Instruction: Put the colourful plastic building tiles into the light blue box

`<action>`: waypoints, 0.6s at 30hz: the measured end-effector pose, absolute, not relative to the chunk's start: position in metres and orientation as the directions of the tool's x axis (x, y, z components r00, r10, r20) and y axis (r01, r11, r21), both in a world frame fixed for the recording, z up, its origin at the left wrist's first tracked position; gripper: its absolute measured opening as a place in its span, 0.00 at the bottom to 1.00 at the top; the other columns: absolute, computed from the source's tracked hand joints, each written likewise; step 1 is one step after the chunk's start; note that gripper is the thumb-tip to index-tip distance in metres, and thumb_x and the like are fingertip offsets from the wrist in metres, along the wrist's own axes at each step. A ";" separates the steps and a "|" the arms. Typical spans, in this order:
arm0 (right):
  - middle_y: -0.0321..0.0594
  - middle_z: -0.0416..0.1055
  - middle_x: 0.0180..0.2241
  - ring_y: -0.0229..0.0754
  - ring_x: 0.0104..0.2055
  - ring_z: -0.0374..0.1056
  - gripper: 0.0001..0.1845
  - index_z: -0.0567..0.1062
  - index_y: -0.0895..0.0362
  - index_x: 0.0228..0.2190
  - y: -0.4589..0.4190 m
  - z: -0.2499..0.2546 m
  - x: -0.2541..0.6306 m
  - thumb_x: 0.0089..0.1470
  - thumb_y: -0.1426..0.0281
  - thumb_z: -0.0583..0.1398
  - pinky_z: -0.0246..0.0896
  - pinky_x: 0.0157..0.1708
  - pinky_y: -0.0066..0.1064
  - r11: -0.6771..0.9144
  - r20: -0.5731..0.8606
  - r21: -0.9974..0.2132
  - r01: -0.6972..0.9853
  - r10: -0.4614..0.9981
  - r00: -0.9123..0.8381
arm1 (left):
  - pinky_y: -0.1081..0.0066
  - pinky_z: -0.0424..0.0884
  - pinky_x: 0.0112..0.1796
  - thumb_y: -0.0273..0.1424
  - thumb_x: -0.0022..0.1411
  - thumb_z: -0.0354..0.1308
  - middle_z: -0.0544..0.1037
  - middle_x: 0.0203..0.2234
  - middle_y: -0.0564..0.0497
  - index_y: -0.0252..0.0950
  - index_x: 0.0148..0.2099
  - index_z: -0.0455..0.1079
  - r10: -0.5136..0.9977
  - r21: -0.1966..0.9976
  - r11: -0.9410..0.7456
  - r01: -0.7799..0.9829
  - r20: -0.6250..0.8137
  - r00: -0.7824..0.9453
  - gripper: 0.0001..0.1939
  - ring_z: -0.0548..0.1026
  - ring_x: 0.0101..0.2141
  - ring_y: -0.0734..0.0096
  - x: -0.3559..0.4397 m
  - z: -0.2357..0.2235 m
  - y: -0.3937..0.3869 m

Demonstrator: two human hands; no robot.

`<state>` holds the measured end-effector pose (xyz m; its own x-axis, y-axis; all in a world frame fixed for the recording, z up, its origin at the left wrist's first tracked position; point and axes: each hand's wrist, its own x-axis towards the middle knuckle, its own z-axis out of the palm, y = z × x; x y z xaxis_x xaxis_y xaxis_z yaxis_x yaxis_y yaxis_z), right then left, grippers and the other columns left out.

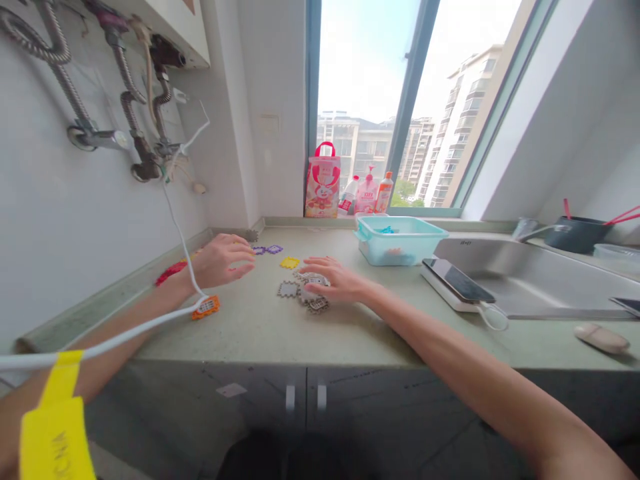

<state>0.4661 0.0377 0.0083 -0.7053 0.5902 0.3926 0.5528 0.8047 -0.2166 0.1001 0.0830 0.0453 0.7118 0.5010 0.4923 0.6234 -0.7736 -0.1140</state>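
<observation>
My right hand (334,281) lies palm down on a small heap of grey-white lattice tiles (315,301) in the middle of the green countertop (260,327), fingers curled over one piece. A single grey tile (288,289) lies just left of it. My left hand (220,260) hovers over the counter to the left with its fingers loosely spread and nothing in them. Close to it lie purple tiles (267,250), a yellow tile (289,263), an orange tile (206,307) and red tiles (170,272) by the wall.
A teal plastic bin (400,239) stands behind my right hand. A phone on a white power bank (457,283) lies at the steel sink's (530,273) edge. Bottles and a pink bag (323,180) stand on the window sill. A white cable (180,227) crosses my left arm.
</observation>
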 end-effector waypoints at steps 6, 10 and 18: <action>0.48 0.74 0.59 0.52 0.61 0.70 0.27 0.75 0.53 0.59 0.073 0.014 0.534 0.72 0.52 0.50 0.61 0.64 0.49 0.635 0.367 -0.355 0.686 0.769 -0.523 | 0.55 0.54 0.69 0.55 0.76 0.39 0.56 0.74 0.43 0.41 0.76 0.54 0.553 0.132 -0.832 0.539 0.104 0.827 0.37 0.57 0.72 0.56 0.214 0.029 0.080; 0.46 0.77 0.56 0.52 0.56 0.74 0.28 0.76 0.53 0.59 0.081 0.011 0.551 0.70 0.51 0.53 0.66 0.60 0.45 0.556 0.235 -0.426 0.714 0.830 -0.506 | 0.54 0.52 0.69 0.61 0.73 0.33 0.52 0.75 0.39 0.37 0.78 0.45 0.714 0.165 -0.698 0.696 0.101 0.692 0.45 0.53 0.73 0.53 0.239 0.008 0.114; 0.44 0.81 0.48 0.55 0.48 0.76 0.29 0.81 0.54 0.53 0.078 0.011 0.545 0.64 0.47 0.58 0.69 0.53 0.45 0.529 0.150 -0.428 0.733 0.841 -0.520 | 0.49 0.65 0.56 0.65 0.69 0.35 0.82 0.51 0.37 0.40 0.62 0.74 0.846 -0.127 -0.411 0.903 0.317 0.429 0.43 0.78 0.52 0.45 0.180 0.001 0.151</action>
<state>0.5448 0.0780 0.0107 -0.5199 0.8409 0.1503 0.7326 0.5294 -0.4278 0.1798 0.1508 0.0012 0.4291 0.8457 0.3171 0.9029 -0.4106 -0.1269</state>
